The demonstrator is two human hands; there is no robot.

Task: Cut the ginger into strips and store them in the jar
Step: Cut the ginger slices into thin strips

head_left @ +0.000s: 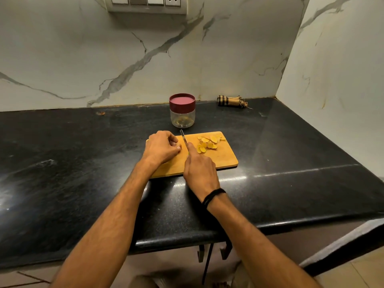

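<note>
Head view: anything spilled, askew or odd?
Nothing spilled or damaged. The ginger slices all lie on the cutting board, which sits slightly skewed on the counter; the jar stands upright, lid on.

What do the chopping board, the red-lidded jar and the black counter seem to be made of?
The flat rectangular orange-brown chopping board looks like wood or bamboo: matte, faint grain. The small clear jar seems plastic or glass, transparent and glossy; its dark red lid looks like plastic. The black counter appears to be polished stone: speckled, with bright reflections.
</note>
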